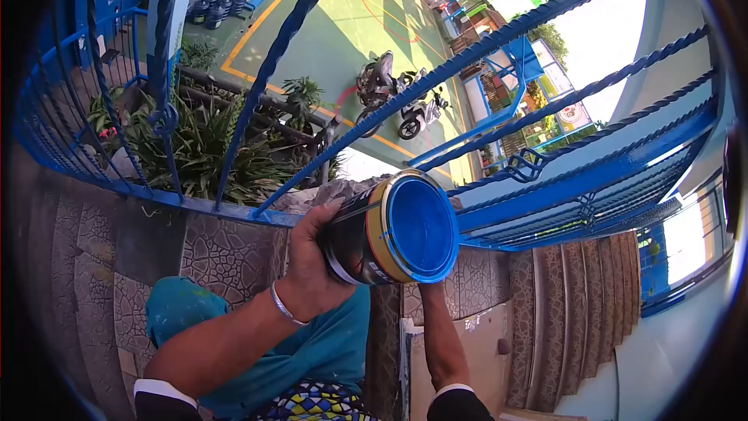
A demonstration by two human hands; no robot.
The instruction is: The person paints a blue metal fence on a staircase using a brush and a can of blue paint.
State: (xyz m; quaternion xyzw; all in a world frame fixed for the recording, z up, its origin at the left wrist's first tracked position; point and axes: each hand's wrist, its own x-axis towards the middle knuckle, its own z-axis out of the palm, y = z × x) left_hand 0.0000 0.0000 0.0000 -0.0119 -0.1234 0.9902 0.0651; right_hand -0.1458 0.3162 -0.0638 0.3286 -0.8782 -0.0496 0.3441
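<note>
A paint can (366, 238) with a black and gold side is tilted so that its open mouth faces the camera, and blue paint coats its inside and rim. My left hand (312, 265), with a silver bracelet at the wrist, is wrapped round the can's side and base. My right forearm (444, 335) reaches up behind the can; the can hides the right hand, so its fingers and what they touch cannot be made out. Just beyond the can runs the blue metal railing (273, 218) with twisted bars.
Patterned steps (573, 304) lie to the right, and a board (460, 351) is beside my right forearm. My knees in teal trousers (183, 304) are below. Past the railing are plants (206, 144), parked motorcycles (417, 113) and a green court (335, 39).
</note>
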